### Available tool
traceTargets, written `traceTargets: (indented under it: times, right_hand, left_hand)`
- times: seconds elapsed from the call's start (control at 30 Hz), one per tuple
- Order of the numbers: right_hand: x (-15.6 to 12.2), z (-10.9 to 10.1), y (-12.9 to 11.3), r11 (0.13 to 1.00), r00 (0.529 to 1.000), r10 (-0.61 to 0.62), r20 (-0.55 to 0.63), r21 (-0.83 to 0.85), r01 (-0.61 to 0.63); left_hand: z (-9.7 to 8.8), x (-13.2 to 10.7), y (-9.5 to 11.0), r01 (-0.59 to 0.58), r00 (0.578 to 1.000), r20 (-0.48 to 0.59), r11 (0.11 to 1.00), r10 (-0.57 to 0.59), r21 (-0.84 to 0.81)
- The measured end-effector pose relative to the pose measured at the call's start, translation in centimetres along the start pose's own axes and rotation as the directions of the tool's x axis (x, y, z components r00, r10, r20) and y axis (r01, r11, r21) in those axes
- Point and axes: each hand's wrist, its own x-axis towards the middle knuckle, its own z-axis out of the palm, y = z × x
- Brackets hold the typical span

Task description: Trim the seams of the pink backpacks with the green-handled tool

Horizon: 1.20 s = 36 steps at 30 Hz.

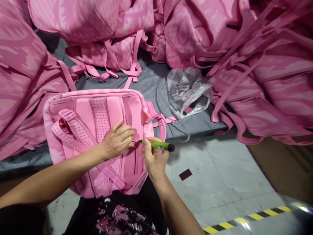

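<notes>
A pink backpack [83,107] lies across my lap and the table edge, its padded back panel and straps facing up. My right hand [156,160] grips a green marker pen [158,145] with a black end, its tip against the backpack near the top handle. Just left of that tip, my left hand [119,140] presses on the panel with its fingers curled together, pinching the pink fabric there. The fingertips of that hand are partly hidden. A loose shoulder strap [73,125] crosses the panel beside my left forearm.
More pink backpacks [93,19] are piled at the back, with others on the left [19,78] and right [274,85]. A clear plastic bag [186,91] sits on the grey-covered table [151,78]. A small dark rectangle [185,174] and striped tape [249,218] mark the floor.
</notes>
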Motion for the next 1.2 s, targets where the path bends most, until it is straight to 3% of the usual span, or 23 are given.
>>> traceTargets:
  times: [0.27,0.4,0.57,0.63,0.77,0.9,1.2]
  right_hand:
    - [0.4,-0.3,-0.7,0.997,0.997,0.075,-0.019,-0.025,-0.076]
    - [0.5,-0.5,-0.7,0.992,0.993,0.105,0.056,0.067,-0.109]
    - [0.6,-0.5,-1.0,0.967,0.978,0.202,0.046,0.152,-0.206]
    - [0.6,-0.4,-1.2,0.956,0.975,0.201,0.097,0.198,-0.217]
    - [0.7,-0.6,-1.3,0.958,0.973,0.220,0.069,0.174,-0.229]
    - [0.8,-0.8,-1.3,0.937,0.965,0.202,0.168,0.253,-0.241]
    - [0.2,-0.7,-0.7,0.936,0.972,0.208,0.112,0.267,-0.231]
  left_hand:
    - [0.1,0.1,0.1,-0.001,1.000,0.011,1.000,0.001,0.017]
    - [0.1,0.1,0.1,-0.003,1.000,0.014,1.000,0.003,0.017]
    - [0.0,0.1,0.1,0.000,1.000,0.029,1.000,0.000,0.016]
    - [0.0,0.1,0.0,0.001,0.999,0.035,1.000,-0.002,0.018]
    - [-0.1,0.1,-0.1,0.004,0.998,0.059,1.000,-0.005,0.024]
    - [-0.1,0.2,-0.1,-0.002,0.996,0.093,1.000,-0.001,0.030]
    - [-0.4,0.5,0.2,-0.012,0.994,0.110,0.998,0.006,0.057]
